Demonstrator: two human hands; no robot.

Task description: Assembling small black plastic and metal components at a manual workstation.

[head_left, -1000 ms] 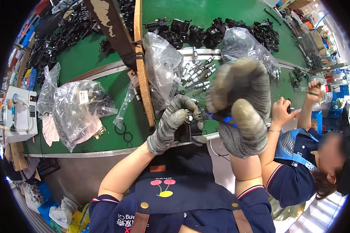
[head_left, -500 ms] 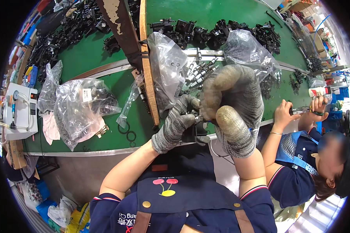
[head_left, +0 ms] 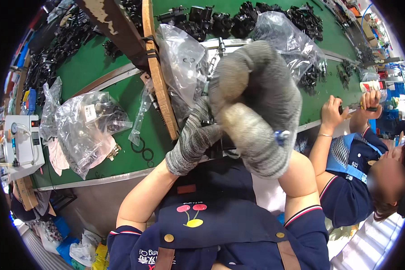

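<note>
My left hand [head_left: 191, 141], in a grey knitted glove, is closed around a small dark part [head_left: 207, 123] above the bench's near edge. My right hand [head_left: 258, 110], in a matching glove with worn, stained fingertips, is raised close to the camera and curled shut beside the left. A shiny blue end [head_left: 281, 137] shows by its wrist; whatever the fingers grip is hidden. Behind the hands stands a clear plastic bag [head_left: 182, 60], partly covering small silver cylindrical parts.
Black assemblies [head_left: 220, 22] line the far side of the green bench [head_left: 117, 153]. A wooden post [head_left: 157, 72] rises left of my hands. Further left lie a clear bag [head_left: 83, 130] and black rings [head_left: 147, 155]. A co-worker's hands [head_left: 333, 112] work at the right.
My right hand has come closer to the camera and turned, bringing the blue end into clearer view. My left hand keeps its grip. The whole view has shifted slightly.
</note>
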